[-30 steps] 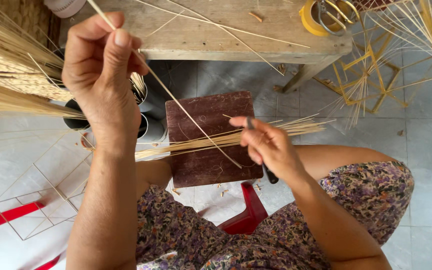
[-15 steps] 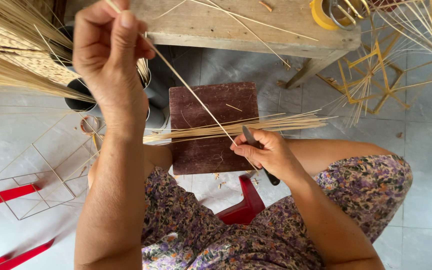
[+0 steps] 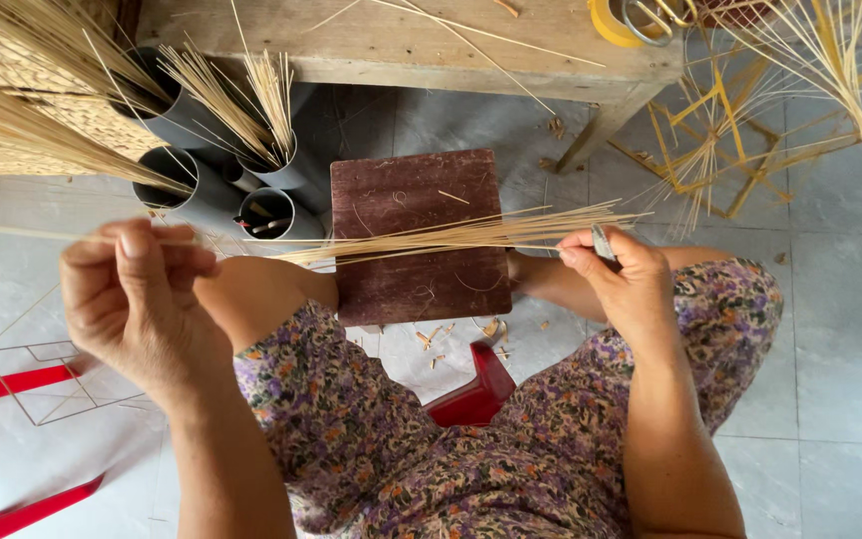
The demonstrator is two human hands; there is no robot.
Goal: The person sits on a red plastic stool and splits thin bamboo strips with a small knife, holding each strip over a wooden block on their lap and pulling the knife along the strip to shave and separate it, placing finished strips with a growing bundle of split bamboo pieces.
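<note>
So the left hand sits over at about 9 o'clock, fingers curled in with thumb and fingertips pinching the end of a thin pale bamboo sliver that runs off toward the left edge. The right hand is around 3 o'clock, closed round a small knife, only a bit of grey blade poking up past the thumb. Between the two hands there's a bundle of bamboo strips lying roughly level across both knees, its loose ends fanning out just above the right hand. Under that bundle, dead centre, is a dark reddish wooden board on the tiled floor, with little offcuts scattered at its lower edge. At 11 o'clock a cluster of grey plastic pipes stands with more slivers stuck in them, and a wooden bench runs across 12 o'clock. A yellow stick frame leans at 1 to 2 o'clock, and a red plastic stool peeks out between the legs around 6
</note>
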